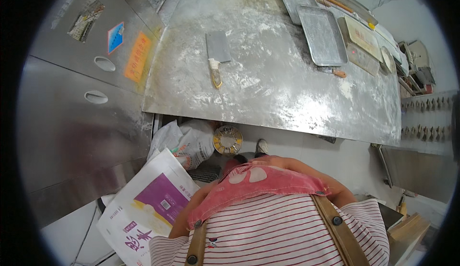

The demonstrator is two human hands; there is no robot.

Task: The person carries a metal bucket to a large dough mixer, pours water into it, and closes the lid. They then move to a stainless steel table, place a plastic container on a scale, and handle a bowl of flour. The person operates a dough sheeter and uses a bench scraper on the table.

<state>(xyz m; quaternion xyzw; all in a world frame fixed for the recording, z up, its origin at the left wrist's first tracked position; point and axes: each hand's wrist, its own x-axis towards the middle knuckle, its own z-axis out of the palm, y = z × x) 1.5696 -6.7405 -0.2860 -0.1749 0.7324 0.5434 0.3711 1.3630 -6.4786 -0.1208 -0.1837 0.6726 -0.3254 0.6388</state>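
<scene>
Both arms bend inward at the front of a red apron (pixel 269 179) worn over a striped shirt. Part of my right hand (pixel 265 160) shows at the apron's upper edge, and its fingers are mostly hidden. Only the forearm of my left arm is visible; the apron covers my left hand. Before me stretches a flour-dusted steel worktable (pixel 262 86). A cleaver (pixel 218 46) lies flat on it, blade away from me, its worn handle (pixel 216 74) towards me. Neither hand touches the table.
Metal trays (pixel 322 36) overlap at the back right, beside a scale (pixel 361 43). A wooden-handled tool (pixel 339 73) lies by the front tray. Steel cabinet doors (pixel 82 129) border the left. Below stand a printed paper sack (pixel 151 208), a plastic bag (pixel 194 140) and a round tin (pixel 228 140).
</scene>
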